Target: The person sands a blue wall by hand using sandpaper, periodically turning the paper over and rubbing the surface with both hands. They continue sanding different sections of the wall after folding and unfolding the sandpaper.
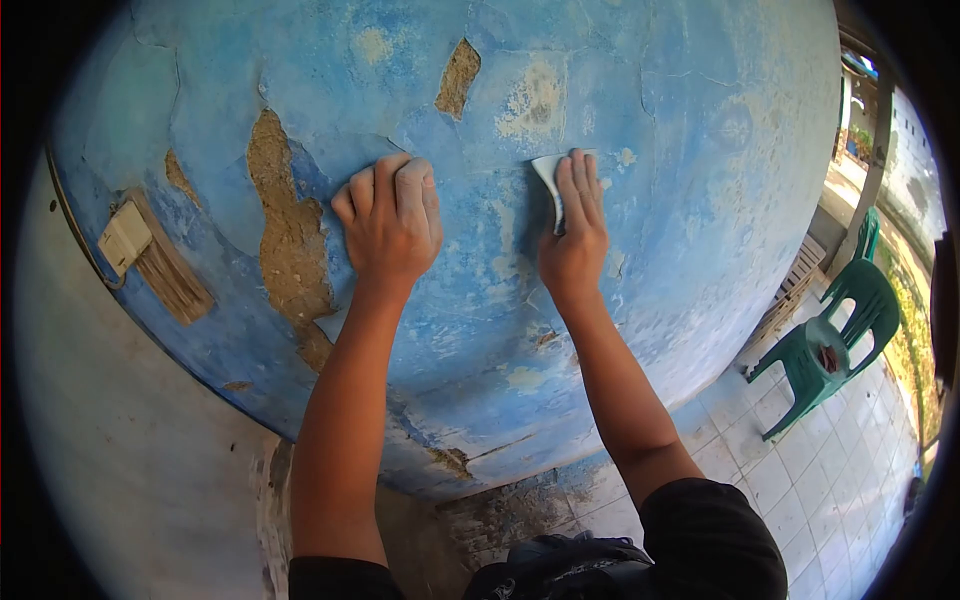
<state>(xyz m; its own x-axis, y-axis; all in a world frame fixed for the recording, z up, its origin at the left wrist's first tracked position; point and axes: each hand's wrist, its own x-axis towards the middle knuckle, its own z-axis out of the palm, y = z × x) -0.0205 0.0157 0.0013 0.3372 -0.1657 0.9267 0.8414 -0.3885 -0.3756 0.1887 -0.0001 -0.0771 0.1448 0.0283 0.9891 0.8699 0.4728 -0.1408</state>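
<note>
Both of my hands are up against a worn blue wall (460, 250) with flaking paint. My right hand (577, 225) presses a pale, curled sheet of sandpaper (547, 172) flat to the wall, its fingers stretched over the sheet and one edge lifting on the left. My left hand (388, 220) rests on the wall with bent, dusty fingers; what they hold, if anything, is hidden. Just left of it runs a long patch of bare brown plaster (285, 215). A smaller bare patch (459, 78) lies above, between the hands.
A switch box (125, 238) on a wooden board (172, 270) is fixed at the wall's left side. To the right, a green plastic chair (835, 335) with a small dark item on its seat stands on the tiled floor (790, 480). Wooden slats (797, 275) lean near the wall's right end.
</note>
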